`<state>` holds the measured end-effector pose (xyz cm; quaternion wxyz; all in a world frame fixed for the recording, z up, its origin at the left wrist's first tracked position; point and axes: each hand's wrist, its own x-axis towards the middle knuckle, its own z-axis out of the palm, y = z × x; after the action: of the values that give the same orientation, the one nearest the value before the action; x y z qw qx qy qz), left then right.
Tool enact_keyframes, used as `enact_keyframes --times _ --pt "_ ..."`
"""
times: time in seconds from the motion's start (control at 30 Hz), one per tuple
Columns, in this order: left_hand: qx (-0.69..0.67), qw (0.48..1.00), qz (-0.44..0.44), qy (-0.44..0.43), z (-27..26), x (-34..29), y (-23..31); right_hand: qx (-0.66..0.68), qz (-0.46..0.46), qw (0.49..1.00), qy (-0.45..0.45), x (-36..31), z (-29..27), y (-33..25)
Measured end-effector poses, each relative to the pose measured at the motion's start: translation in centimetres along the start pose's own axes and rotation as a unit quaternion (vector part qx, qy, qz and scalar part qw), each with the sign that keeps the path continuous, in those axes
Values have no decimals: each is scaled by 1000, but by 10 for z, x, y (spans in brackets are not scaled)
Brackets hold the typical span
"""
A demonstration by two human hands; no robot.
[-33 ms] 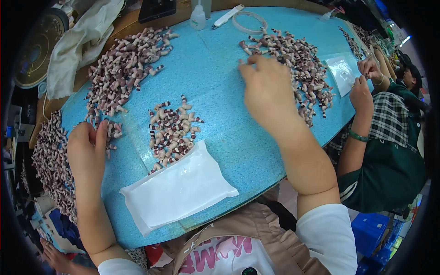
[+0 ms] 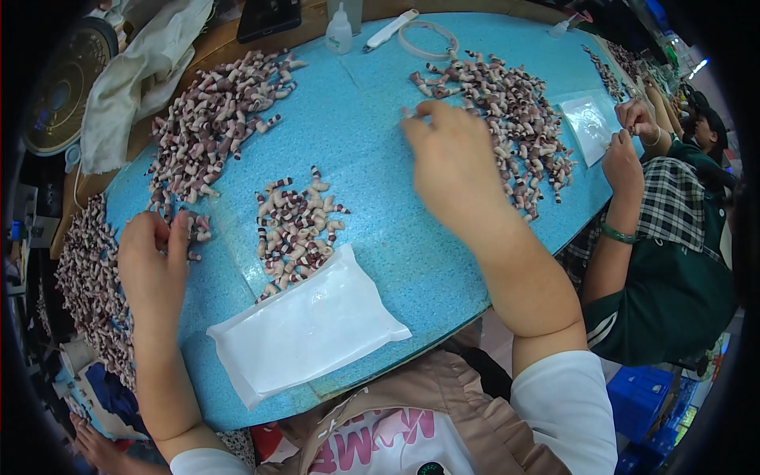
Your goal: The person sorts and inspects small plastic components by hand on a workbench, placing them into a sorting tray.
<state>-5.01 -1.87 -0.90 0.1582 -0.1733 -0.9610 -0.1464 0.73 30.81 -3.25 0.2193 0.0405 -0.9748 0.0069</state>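
Note:
My right hand (image 2: 459,162) is over the left edge of a pile of small curved pieces (image 2: 526,119), striped in cream and maroon. Its fingers are pinched, and a small blurred pinkish piece (image 2: 405,113) shows at the tips. My left hand (image 2: 154,265) rests at the near end of another such pile (image 2: 210,127), beside a few loose pieces (image 2: 199,228). Its thumb and fingers are curled together; what they hold, if anything, is hidden. Between my hands lies a smaller group of cream and dark-banded pieces (image 2: 297,229), next to a white flat packet (image 2: 309,336).
A further pile (image 2: 91,277) lies at the far left. Along the back are a small squeeze bottle (image 2: 339,33), a white-handled cutter (image 2: 392,30), a tape roll (image 2: 427,39) and a dark phone (image 2: 269,20). At right, a co-worker's hands (image 2: 629,150) work near a clear packet (image 2: 587,131).
My right hand has shifted slightly left and down, off the pile's edge, with a small pinkish piece at its fingertips. My left hand has barely moved.

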Motion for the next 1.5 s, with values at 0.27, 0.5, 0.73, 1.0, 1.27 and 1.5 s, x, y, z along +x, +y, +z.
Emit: enact_keyframes --times 0.27,0.5,0.73,1.0,1.27,1.5 --pt "-126 973 165 -103 6 -19 37 190 -11 980 63 4 -11 -4" --pt "-134 963 204 -110 12 -22 35 185 86 978 45 6 -19 4" --pt "-160 959 209 -109 14 -23 33 141 111 979 -94 6 -25 -14" --pt "-168 956 223 -85 17 -23 28 166 61 981 -85 4 -20 -18" --pt "-175 956 216 -89 19 -26 25 171 83 977 -99 4 -19 -20" --pt "-180 955 221 -84 21 -29 25 175 106 971 -121 2 -22 -19"
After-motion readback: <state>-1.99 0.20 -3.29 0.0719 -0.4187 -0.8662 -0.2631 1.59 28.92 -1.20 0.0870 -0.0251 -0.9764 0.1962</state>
